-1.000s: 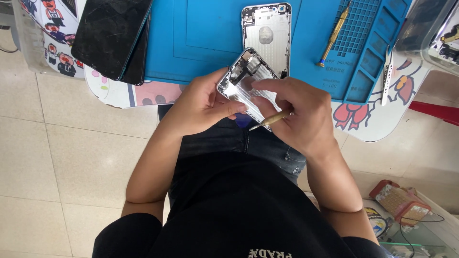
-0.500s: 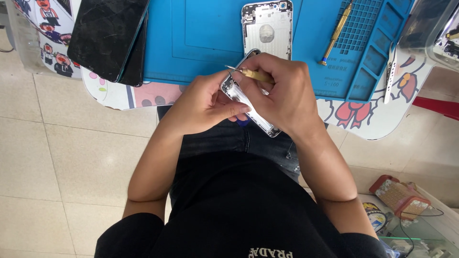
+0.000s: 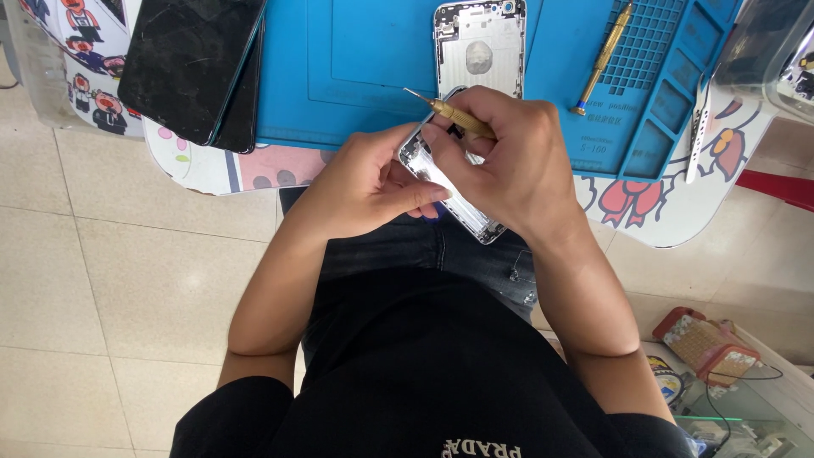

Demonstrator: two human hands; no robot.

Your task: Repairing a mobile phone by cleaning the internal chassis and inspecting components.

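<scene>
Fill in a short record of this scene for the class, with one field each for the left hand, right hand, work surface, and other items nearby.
Left hand: left hand grips the opened phone housing from its side.
Right hand: right hand holds a brass-coloured screwdriver above the housing, tip pointing left.
Work surface: blue repair mat on a cartoon-print table.
Other items: silver phone back shell, a second brass screwdriver, dark cracked screens stacked at left.

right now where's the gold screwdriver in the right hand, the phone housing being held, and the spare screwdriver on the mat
gold screwdriver [image 3: 458, 117], head view, on its shaft
phone housing [image 3: 462, 208], head view, on its lower edge
spare screwdriver [image 3: 602, 58], head view, on its handle
</scene>
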